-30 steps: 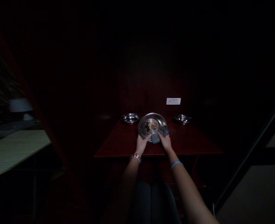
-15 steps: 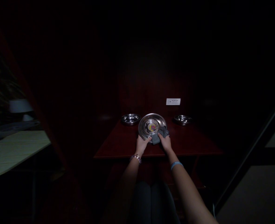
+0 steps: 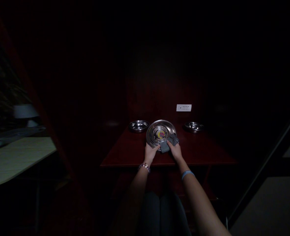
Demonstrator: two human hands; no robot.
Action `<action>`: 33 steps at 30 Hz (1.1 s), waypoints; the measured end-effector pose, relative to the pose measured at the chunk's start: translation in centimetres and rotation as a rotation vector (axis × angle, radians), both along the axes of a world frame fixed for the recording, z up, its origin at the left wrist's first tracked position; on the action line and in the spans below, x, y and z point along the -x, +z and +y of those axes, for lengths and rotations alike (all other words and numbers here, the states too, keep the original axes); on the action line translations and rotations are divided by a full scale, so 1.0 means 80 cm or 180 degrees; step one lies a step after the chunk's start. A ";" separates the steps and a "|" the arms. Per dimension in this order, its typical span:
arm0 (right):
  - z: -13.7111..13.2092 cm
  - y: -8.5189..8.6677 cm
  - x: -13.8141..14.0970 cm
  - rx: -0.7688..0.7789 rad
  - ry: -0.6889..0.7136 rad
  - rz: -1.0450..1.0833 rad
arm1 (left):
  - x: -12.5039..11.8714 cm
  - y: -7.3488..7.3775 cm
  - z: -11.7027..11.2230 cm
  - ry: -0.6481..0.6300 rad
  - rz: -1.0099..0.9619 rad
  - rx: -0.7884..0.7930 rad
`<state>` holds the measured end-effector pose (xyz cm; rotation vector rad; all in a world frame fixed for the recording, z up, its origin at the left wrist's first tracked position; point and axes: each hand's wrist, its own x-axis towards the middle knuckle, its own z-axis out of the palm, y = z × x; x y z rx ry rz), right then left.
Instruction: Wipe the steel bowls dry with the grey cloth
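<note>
Tilted up above the dark red table, a shiny steel basin [image 3: 155, 131] with a coloured label at its centre faces me. My left hand [image 3: 151, 152] grips its lower left rim, thumb on the inner side. A grey cloth [image 3: 165, 146] lies over the lower right rim. My right hand [image 3: 176, 150] pinches that cloth against the basin, its thumb on top. The fingers behind the basin are hidden.
One steel bowl [image 3: 138, 126] stands at the table's back left, another steel bowl [image 3: 193, 127] at the back right. A white power socket [image 3: 183, 108] is on the wall behind the red table [image 3: 125, 154]. A pale wooden tabletop [image 3: 19, 154] juts in at left.
The whole view has shifted slightly, so everything sits a little further right. Both hands keep their hold on the basin and cloth, with hardly any movement between them.
</note>
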<state>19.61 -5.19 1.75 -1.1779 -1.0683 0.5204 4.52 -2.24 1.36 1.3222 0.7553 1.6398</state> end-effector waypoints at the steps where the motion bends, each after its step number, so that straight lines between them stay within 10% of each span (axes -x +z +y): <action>1: 0.000 0.000 0.000 -0.0018 0.0015 -0.0001 | 0.000 0.001 0.000 0.0021 -0.0018 -0.0008; 33: 0.000 0.000 0.001 -0.0011 0.0043 -0.0002 | 0.000 0.001 0.005 -0.0156 -0.0011 0.0119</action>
